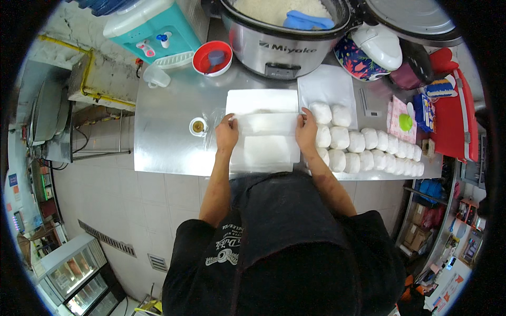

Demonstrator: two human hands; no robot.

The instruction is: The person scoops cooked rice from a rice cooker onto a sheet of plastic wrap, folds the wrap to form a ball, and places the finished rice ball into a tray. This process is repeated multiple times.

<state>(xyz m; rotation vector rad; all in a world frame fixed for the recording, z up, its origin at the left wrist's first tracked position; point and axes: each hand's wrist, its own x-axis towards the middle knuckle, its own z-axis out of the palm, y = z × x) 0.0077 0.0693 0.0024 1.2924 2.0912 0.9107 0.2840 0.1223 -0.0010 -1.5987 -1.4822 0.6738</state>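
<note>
My left hand (227, 133) pinches the left end of a folded strip of white wrapping paper (264, 123), and my right hand (306, 131) grips its right end. The strip lies crosswise over more white paper sheets (262, 98) on the steel table. Whether anything lies inside the fold cannot be seen. Close to my right hand begin rows of white wrapped bundles (356, 142), which run off to the right. A small white dish (198, 126) with something brown in it stands left of my left hand, beside thin clear plastic film (213, 120).
Behind the paper stands a Miyako rice cooker (272, 51) full of white rice (265, 8), a blue item (308, 20) on top. Left of it are a red bowl (201, 59) with a scoop, a clear plastic cup (157, 76) and a teal water dispenser (158, 31). A red box (454, 118) is far right.
</note>
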